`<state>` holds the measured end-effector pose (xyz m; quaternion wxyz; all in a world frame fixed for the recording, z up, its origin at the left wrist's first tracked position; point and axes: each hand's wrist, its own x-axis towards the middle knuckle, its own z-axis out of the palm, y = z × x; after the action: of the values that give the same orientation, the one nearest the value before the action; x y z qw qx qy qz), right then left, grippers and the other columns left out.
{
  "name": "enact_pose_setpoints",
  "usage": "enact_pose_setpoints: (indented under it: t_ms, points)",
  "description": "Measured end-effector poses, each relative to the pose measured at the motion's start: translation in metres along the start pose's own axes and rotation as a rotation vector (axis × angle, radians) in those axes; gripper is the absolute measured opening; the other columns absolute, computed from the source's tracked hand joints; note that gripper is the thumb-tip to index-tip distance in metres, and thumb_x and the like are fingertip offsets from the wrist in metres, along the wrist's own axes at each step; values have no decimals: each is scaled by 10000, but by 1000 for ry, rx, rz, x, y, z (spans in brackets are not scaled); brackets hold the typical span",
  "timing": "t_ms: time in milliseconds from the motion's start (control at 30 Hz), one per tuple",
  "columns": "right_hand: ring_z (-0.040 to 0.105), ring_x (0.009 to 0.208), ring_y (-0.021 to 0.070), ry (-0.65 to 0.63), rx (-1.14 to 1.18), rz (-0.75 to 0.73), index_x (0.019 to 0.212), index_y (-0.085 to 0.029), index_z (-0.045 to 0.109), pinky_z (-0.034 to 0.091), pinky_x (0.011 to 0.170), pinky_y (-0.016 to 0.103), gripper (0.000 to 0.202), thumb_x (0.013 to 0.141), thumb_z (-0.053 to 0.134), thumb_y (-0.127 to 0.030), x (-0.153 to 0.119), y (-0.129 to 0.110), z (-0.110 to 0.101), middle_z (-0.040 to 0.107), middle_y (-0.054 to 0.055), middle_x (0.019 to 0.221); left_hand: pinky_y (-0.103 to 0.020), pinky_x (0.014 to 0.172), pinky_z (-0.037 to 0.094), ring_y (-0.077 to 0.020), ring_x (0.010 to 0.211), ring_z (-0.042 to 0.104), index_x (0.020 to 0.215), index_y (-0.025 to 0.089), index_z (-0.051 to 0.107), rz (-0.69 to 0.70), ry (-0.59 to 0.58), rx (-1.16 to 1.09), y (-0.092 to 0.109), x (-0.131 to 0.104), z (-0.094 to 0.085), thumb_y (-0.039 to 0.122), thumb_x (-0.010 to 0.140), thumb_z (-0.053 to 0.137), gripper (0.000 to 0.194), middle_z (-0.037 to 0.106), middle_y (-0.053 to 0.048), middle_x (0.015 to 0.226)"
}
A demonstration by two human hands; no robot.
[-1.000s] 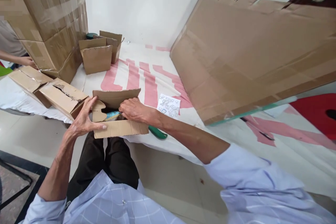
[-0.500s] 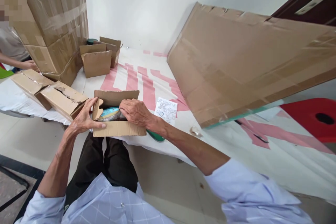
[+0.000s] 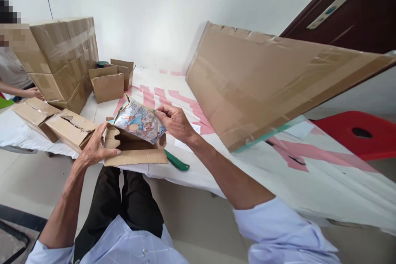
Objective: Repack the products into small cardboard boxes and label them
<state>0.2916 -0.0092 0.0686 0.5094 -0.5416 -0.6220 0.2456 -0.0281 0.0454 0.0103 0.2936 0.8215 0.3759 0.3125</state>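
An open cardboard box (image 3: 136, 157) stands at the table's front edge with its flaps up. My left hand (image 3: 95, 146) grips its left end, thumb over the near flap. Above the box opening, tilted, is a printed packet (image 3: 139, 120) with a colourful cartoon picture. The fingers of my right hand (image 3: 176, 123) pinch the packet's right edge. A green-handled tool (image 3: 177, 161) lies just right of the box, partly hidden by it. A white printed sheet (image 3: 183, 145) lies beneath my right wrist, mostly covered.
Two closed boxes (image 3: 69, 128) sit to the left, before a taped carton stack (image 3: 62, 57). Open boxes (image 3: 108, 87) stand behind. A large cardboard sheet (image 3: 262, 86) leans at the right, near a red stool (image 3: 346, 132). Another person's hand (image 3: 32, 93) is far left.
The packet has come up out of the box in my right hand, its cartoon print now showing. The view has shifted slightly. My left hand still holds the box.
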Motion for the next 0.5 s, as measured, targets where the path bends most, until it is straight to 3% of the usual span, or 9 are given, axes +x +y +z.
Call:
enact_pose_setpoints:
  t_ms: [133, 200, 267, 367, 433, 500]
  points:
    - [458, 640, 125, 21, 115, 36, 766, -204, 622, 391, 570, 263, 487, 809, 710, -682, 6, -1, 4, 551, -12, 711, -542, 1154, 552, -409, 1476, 555, 1540, 226, 569, 10, 176, 8, 23, 3, -6, 641, 747, 886, 950, 521, -170, 1633]
    - [458, 631, 123, 51, 141, 8, 773, -203, 631, 393, 561, 263, 491, 806, 725, -684, 7, -6, 5, 550, -17, 702, -462, 955, 638, -350, 1263, 698, 1458, 236, 642, 6, 286, -44, 38, 7, -11, 636, 768, 878, 831, 635, -156, 1501]
    - [467, 632, 126, 95, 127, -50, 776, -203, 638, 410, 574, 269, 454, 834, 728, -644, 6, -15, 7, 553, -17, 697, -359, 738, 633, -262, 992, 762, 1447, 247, 655, -14, 347, -175, 50, 13, -14, 607, 739, 914, 835, 695, -145, 1399]
    - [527, 676, 146, 127, 68, -153, 795, -203, 669, 464, 630, 286, 378, 896, 710, -564, 0, -28, 13, 604, -1, 726, -263, 537, 545, -176, 754, 728, 1430, 272, 684, -31, 308, -428, 64, 24, -15, 519, 653, 996, 873, 734, -117, 1318]
    - [598, 754, 171, 117, 57, -206, 815, -207, 690, 513, 698, 306, 372, 922, 701, -563, -3, -32, 16, 669, 24, 801, -248, 501, 523, -153, 679, 682, 1242, 250, 792, -13, 231, -527, 69, 30, -15, 475, 683, 995, 636, 771, -72, 1123]
    - [659, 872, 199, 135, 84, -207, 830, -209, 696, 558, 794, 334, 419, 920, 709, -619, -3, -31, 15, 729, 58, 934, -267, 584, 573, -165, 722, 681, 1047, 234, 846, 43, 199, -592, 72, 34, -16, 438, 728, 982, 402, 764, -44, 970]
